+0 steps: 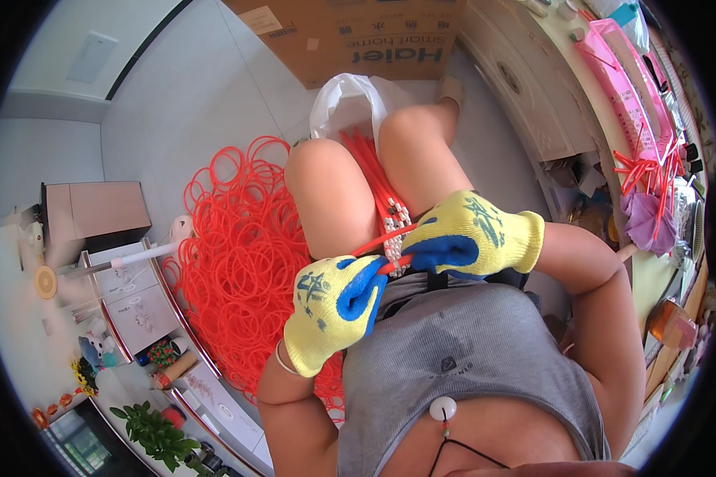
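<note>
My left hand [332, 308] and my right hand [471, 237] wear yellow knit gloves with blue coated palms. Their fingers pinch a thin red tube [406, 260] between them, low over my lap. A second stretch of the red tube runs just above, from one glove to the other. Under and beyond the hands, a bundle of red tubes [371, 173] lies between my thighs. The near ends of that bundle carry small white pieces [395, 222] with dark spots. Whether two tube ends meet between my fingertips is hidden by the gloves.
A big heap of looped red tubing [243, 270] covers the floor at my left. A white plastic bag [344, 99] stands beyond my knees, before a cardboard box [366, 40]. On the right, a cluttered counter holds a pink tray [612, 87] and short red pieces [636, 171].
</note>
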Tool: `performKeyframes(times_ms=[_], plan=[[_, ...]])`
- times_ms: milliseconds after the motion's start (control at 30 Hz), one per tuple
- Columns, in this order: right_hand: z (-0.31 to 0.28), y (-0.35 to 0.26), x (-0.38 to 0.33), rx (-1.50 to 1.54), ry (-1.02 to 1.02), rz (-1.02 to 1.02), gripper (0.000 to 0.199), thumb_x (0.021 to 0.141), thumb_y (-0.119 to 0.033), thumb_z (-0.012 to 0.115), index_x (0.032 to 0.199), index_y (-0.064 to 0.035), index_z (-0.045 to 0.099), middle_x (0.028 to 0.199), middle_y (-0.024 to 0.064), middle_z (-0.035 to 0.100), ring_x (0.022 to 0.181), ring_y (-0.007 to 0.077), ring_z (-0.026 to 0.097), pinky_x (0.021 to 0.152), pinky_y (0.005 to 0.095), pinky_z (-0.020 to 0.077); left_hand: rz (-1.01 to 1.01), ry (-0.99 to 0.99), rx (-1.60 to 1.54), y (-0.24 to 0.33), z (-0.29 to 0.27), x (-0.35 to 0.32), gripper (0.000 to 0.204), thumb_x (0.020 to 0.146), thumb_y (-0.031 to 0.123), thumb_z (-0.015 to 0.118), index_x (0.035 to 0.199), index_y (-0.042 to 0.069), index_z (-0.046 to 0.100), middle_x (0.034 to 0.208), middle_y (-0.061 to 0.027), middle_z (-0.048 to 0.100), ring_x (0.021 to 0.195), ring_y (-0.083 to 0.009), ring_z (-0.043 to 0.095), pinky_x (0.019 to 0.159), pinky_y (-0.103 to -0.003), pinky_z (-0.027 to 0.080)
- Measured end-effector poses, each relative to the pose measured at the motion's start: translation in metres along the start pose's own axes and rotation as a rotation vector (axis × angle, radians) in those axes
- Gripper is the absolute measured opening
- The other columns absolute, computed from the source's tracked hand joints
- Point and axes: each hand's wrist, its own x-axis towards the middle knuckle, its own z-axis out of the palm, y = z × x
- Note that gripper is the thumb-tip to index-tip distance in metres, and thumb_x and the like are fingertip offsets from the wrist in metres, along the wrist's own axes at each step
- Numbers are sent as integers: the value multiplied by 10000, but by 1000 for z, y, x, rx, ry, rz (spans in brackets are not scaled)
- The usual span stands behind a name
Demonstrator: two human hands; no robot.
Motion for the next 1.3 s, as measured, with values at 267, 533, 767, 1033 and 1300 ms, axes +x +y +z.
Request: performKeyframes(times_ms=[267,533,767,1033,1300], plan=[[5,-3,1,48,-34,76,401,875,-183,712,1225,7,659,1108,179,699,907,347,689,793,407,559,18,-57,78,6,1,3,215,787,34,733,999,0,738,836,-189,702,722,-374,679,672,-439,535],[-31,5,30,566,238,398,559,1007,-346,643,1419,21,556,1369,140,643,1257,242,603,1094,396,444,-630,338,-756,-1,-22,-4,260,1005,123,589,1019,-110,704,663,1,571,523,-43,420,506,-222,340],[-18,-1,55,840,312,481,594,1022,-354,617,1474,16,506,1071,73,696,961,148,634,918,298,501,-579,399,-1036,-16,-26,-17,362,1043,215,521,1067,-110,680,583,24,441,515,-83,403,527,-276,376],[-18,-1,48,316,270,341,459,1021,-276,611,1412,-38,590,1063,81,699,909,141,629,837,287,513,-589,408,-911,-14,-16,-12,314,1029,131,544,1200,-100,672,683,-6,533,570,-82,478,589,-271,440],[-18,3,41,339,-171,110,524,981,-315,707,1412,-50,576,1181,141,697,976,149,678,800,266,554,3,2,118,10,-24,1,206,819,45,719,1018,-5,740,831,-152,701,696,-307,685,637,-396,524]])
